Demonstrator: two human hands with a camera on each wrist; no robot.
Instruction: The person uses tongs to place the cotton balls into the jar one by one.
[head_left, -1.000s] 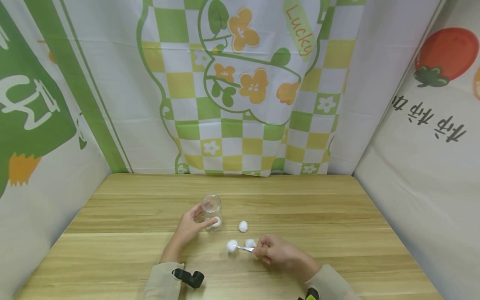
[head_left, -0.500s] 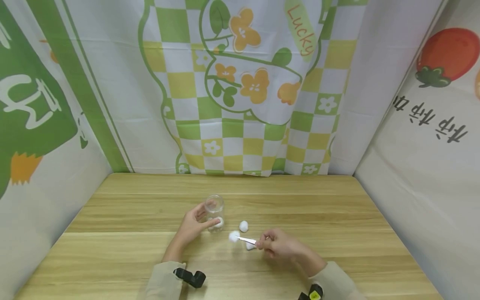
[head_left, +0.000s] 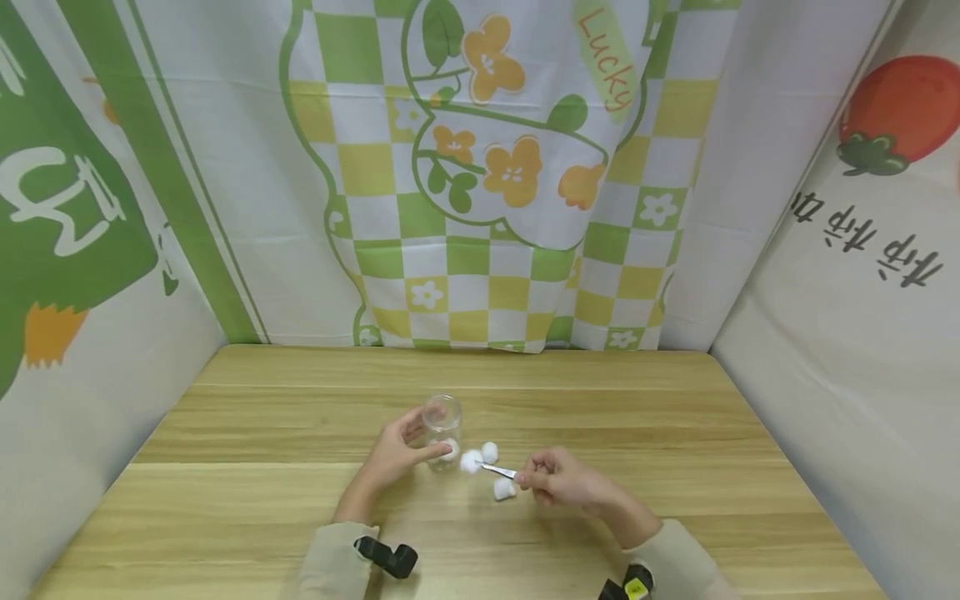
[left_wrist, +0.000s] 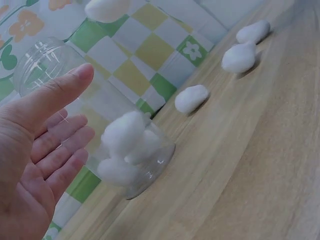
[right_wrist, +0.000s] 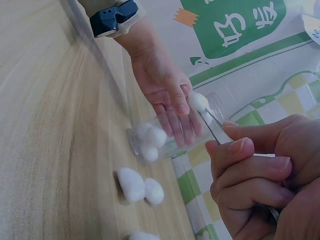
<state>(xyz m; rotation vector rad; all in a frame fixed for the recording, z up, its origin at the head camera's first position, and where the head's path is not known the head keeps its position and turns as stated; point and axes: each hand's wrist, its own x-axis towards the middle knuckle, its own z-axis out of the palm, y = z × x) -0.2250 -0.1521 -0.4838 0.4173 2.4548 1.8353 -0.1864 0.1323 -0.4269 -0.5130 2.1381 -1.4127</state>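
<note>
Pinching tweezers point(head_left: 500, 472) between thumb and fingers, the right hand point(head_left: 567, 483) held a white ball point(head_left: 471, 461) above the table point(head_left: 285, 483), near the clear jar point(head_left: 444, 433); the left hand point(head_left: 399, 447) gripped the jar, thumb opposite fingers; I saw other white balls point(left_wrist: 122, 135) inside and on the table.

Pinched cotton ball point(head_left: 471, 461): lifted from low over the bench point(head_left: 315, 483) and carried forward; formerly well short of the left fingers point(head_left: 431, 452), now near their thumb.
Tweezers point(head_left: 498, 472): advanced with the ball, away from the wearer.
Right fingers point(head_left: 531, 477): shifted forward with the tweezers.
Glass jar point(head_left: 444, 432): moved rightward with the left fingers, closer to the right fingers.
Nearer loose cotton point(head_left: 504, 489): partly covered by right fingers and tweezers earlier, uncovered now.
</note>
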